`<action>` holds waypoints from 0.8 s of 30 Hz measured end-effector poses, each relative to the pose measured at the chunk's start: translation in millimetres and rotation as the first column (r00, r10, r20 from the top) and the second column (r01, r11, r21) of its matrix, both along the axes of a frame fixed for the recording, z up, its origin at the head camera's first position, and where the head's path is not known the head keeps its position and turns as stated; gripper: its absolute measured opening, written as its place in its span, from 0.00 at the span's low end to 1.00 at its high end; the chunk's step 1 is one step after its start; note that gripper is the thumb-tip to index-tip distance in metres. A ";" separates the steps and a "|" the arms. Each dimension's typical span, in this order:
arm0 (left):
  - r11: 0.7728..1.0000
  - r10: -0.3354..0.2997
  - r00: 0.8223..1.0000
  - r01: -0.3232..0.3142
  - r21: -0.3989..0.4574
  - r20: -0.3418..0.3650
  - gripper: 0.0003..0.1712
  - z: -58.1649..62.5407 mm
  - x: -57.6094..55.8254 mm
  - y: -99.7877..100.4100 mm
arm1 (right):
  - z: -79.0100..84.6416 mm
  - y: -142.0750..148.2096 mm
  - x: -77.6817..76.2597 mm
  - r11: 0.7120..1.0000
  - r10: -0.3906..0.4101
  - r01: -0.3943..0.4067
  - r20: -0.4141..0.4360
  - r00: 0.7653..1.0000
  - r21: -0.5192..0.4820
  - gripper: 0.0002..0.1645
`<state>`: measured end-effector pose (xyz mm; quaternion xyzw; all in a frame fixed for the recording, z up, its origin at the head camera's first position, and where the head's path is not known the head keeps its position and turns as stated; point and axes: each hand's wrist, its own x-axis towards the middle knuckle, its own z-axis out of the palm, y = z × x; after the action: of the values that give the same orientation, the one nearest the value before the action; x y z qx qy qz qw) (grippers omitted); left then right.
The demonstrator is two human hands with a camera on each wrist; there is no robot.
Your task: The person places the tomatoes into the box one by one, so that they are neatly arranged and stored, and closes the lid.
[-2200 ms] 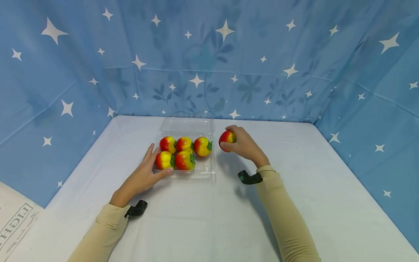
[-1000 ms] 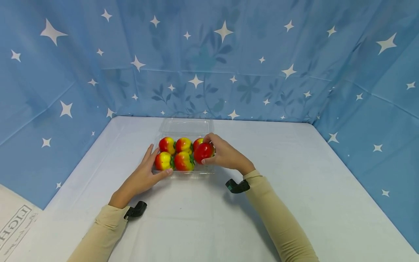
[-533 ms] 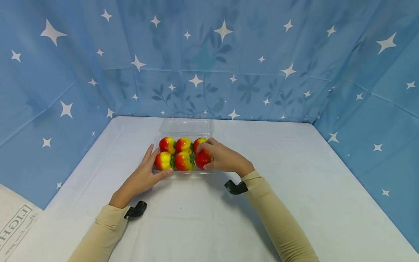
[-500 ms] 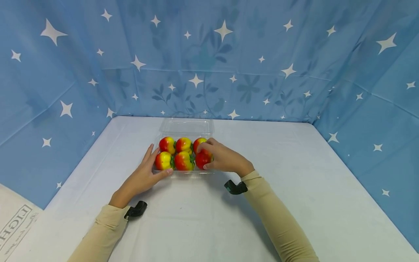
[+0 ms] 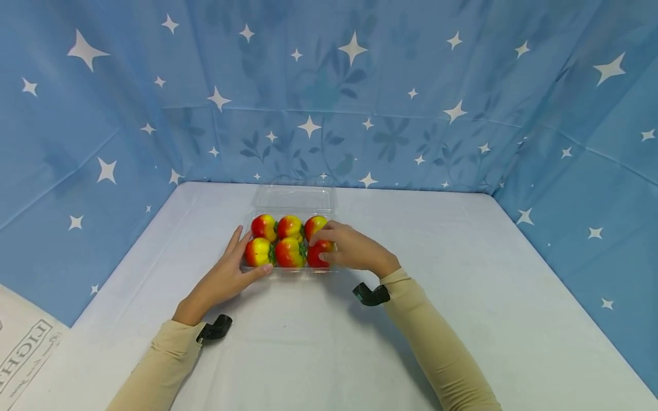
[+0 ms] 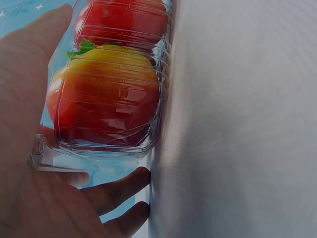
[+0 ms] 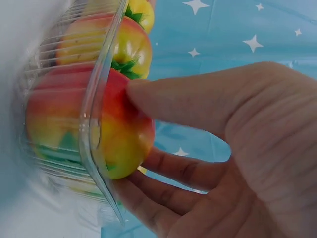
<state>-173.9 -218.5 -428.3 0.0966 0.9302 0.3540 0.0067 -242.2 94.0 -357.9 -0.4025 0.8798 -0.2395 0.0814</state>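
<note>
A clear plastic clamshell box (image 5: 288,270) lies on the table with its lid (image 5: 294,197) folded back. Inside sit several red-and-yellow fruits (image 5: 290,252) with green leafy tops, in two rows. My right hand (image 5: 354,246) has its thumb and fingers around the fruit at the near right corner (image 7: 124,129). That fruit is down in the box, partly covered by the hand in the head view. My left hand (image 5: 226,275) rests with spread, fairly straight fingers at the box's left end. Its thumb (image 6: 47,32) lies along the front wall, beside a fruit (image 6: 109,99) seen through the plastic.
The box stands toward the back of a white-covered table (image 5: 288,354). Blue curtains with white stars (image 5: 329,85) close off the back and both sides. At the lower left is a pale printed cloth or paper (image 5: 25,354).
My right hand has brought a fruit from right of the box into its near right corner and lowered it there. Lately the fingers have shifted slightly, uncovering more of it. My left hand stays put.
</note>
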 end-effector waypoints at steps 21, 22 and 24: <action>0.997 -0.025 1.000 0.023 0.080 0.015 0.63 6.9 -1.8 -10.4 | -40.4 21.2 -41.4 0.860 -0.273 0.324 0.180 0.945 -0.394 0.32; 0.994 -0.021 1.000 0.020 0.108 0.014 0.62 8.1 -2.7 -13.5 | -42.5 20.6 -42.5 0.850 -0.274 0.336 0.204 0.940 -0.406 0.33; 0.983 -0.011 1.000 0.008 0.184 0.019 0.58 10.7 -4.5 -20.1 | -46.6 18.5 -44.4 0.832 -0.274 0.356 0.243 0.930 -0.425 0.33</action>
<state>-178.3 -238.6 -417.5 0.0978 0.8931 0.4390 0.0086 -286.6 112.5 -404.4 -0.2368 0.8413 -0.4856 0.0182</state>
